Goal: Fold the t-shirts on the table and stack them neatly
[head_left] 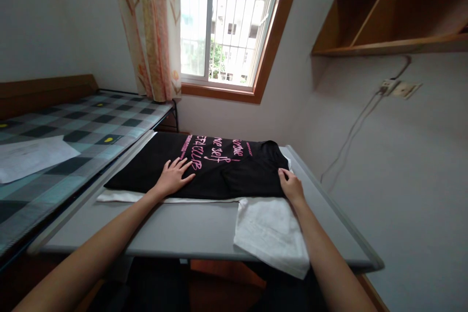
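A black T-shirt (248, 183) with pink lettering lies flat across a gray bench (197, 231), on top of a white garment (268, 229) whose sleeve hangs over the near edge. The person's hands are well apart: the left hand (174, 176) rests palm down, fingers spread, beside the lettering, while the right hand (291, 185) has thumb and fingertips drawn together at the shirt's edge near the collar; whether they pinch cloth cannot be told. At left stands a checked bed (120, 113) bearing papers (32, 156); beyond, a curtain (155, 24) hangs beside a barred window (230, 24).
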Available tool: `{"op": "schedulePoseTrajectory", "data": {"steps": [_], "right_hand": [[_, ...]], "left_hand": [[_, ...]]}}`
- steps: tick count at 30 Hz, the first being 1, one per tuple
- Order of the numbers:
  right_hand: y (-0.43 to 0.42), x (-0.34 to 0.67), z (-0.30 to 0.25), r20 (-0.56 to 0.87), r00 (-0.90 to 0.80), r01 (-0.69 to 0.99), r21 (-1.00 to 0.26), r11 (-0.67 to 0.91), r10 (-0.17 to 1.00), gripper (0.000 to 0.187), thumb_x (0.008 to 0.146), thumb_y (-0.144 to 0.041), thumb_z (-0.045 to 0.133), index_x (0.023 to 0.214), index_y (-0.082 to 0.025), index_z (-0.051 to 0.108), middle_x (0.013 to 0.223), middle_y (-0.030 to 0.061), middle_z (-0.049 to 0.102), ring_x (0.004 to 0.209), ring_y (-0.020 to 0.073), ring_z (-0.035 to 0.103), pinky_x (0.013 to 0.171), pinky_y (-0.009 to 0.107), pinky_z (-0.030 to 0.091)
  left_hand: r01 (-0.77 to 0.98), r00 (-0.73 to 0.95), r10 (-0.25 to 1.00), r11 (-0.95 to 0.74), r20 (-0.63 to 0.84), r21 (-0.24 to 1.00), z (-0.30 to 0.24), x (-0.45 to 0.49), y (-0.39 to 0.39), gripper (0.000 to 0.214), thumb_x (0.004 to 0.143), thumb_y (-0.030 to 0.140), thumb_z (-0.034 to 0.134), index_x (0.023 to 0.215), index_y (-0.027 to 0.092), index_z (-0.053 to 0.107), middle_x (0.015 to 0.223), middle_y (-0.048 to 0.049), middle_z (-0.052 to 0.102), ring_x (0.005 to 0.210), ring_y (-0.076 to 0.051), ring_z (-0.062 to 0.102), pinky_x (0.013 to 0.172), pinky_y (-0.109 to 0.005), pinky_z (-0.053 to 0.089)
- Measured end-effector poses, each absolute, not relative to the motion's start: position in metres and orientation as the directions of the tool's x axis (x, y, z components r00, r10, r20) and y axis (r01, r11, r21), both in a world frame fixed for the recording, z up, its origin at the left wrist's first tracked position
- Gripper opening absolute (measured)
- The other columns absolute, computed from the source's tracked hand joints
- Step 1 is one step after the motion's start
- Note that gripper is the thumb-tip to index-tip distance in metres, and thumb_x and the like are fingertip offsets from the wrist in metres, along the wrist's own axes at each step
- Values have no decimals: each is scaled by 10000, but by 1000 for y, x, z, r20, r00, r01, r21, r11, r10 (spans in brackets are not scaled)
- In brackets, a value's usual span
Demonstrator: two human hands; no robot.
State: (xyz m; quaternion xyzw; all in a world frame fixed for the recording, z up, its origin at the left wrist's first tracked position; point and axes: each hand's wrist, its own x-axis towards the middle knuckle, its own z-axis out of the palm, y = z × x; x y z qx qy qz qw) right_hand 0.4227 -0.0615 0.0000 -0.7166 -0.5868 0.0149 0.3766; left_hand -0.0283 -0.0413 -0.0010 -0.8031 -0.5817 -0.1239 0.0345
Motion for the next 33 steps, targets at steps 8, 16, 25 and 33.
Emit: {"op": "schedulePoseTrajectory", "data": {"steps": [8,16,25,33], "right_hand": [[-58,425,-3,419,362,786,-618,-30,833,525,857,-526,392,1000,-149,728,1045,149,726,1020,294,653,903,386,480],[-35,471,16,364,527,801,-515,-305,768,416,886,-317,378,1079,-134,698,1071,167,691,1001,275,622,857,358,468],[-37,500,9,147,626,780,-138,-611,766,510,942,-374,319,1305,-82,525,1217,262,570,1132,356,562,907,507,414],[-39,501,9,161,604,796,-77,-600,781,513,933,-320,306,1351,-83,482,1186,273,583,1104,354,587,885,482,426]], "left_hand": [[942,292,922,-323,255,88,-2,-28,-42,603,922,598,382,1420,272,471,1506,-60,422,1414,-298,304,1145,-523,193],[939,293,920,-329,261,103,-1,-29,-42,598,916,597,393,1416,280,476,1498,-63,433,1406,-305,319,1140,-528,194],[940,296,919,-329,261,91,-1,-29,-42,598,920,601,387,1411,273,482,1503,-62,425,1409,-298,314,1140,-521,200],[939,301,915,-333,270,84,-2,-29,-42,586,924,596,383,1405,278,491,1496,-56,435,1407,-301,323,1146,-525,199]]}}
